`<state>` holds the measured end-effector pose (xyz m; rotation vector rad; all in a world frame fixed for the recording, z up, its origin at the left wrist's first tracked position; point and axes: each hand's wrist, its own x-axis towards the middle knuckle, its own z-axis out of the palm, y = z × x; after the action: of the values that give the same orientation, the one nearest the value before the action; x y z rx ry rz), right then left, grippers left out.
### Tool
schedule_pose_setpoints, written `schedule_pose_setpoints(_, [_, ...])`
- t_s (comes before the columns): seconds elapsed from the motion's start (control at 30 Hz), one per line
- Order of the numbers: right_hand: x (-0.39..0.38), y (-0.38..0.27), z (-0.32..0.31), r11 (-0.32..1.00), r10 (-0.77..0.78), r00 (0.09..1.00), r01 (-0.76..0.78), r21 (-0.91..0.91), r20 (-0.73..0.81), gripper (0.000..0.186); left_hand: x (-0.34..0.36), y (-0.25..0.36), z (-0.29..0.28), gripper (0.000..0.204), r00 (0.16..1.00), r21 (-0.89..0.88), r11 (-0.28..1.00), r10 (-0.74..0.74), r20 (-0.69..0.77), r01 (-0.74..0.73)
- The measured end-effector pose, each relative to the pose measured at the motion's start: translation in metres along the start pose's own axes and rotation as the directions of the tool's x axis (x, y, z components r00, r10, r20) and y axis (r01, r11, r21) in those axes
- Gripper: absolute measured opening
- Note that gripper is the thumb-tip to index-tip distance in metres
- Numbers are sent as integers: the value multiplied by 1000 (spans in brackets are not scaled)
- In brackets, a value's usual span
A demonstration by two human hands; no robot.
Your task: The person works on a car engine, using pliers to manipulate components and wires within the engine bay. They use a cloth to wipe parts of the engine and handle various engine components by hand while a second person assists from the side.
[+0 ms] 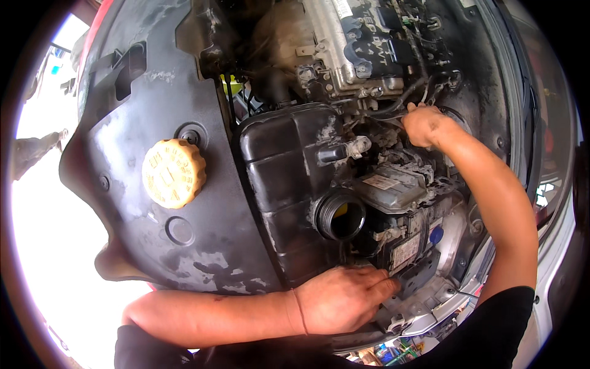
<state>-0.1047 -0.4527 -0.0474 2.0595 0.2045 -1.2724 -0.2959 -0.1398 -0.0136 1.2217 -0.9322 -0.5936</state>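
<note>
Your right hand (425,126), upper right of the frame, reaches in beside a hose (405,96), its fingers bent; whether they grip anything cannot be told. Your left hand (341,300), lower centre, has its fingers curled close to the battery (407,251); any hold is hidden. Progress, as judged: the yellow cap (174,173) is off and lies on the black cover (117,150) at left; the neck (321,216) of the tank (276,144), at centre, stands open, the cap unfitted. How much handling remains at the hose and battery does not show. The hose is dark, dusty and curved; the battery, right of lower centre, is grimy, with a worn label; the tank is black, seamed and scuffed.
</note>
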Motion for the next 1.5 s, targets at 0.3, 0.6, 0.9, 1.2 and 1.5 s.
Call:
schedule_pose_setpoints(0.3, [-219, -3, 16, 436, 181, 978, 19, 900, -108, 12, 7, 20, -13, 55, 963, -331, 904, -252, 95, 269])
schedule_pose_setpoints(0.6, [-257, -64, 9, -13, -457, 693, 622, 783, -558, 41, 5, 19, -11, 46, 913, -849, 445, -397, 99, 286])
schedule_pose_setpoints(0.9, [52, -33, 42, 366, 123, 988, -129, 922, 89, 42, -1, 17, -2, 35, 917, -592, 704, -352, 188, 392])
schedule_pose_setpoints(1.2, [62, -53, 36, 521, 84, 995, -91, 848, 55, 43, -5, 13, -6, 34, 936, -602, 724, -325, 134, 337])
schedule_pose_setpoints(1.5, [59, -44, 51, 627, 139, 986, -17, 779, -90, 48, 2, 12, -11, 37, 937, -530, 773, -265, 229, 348])
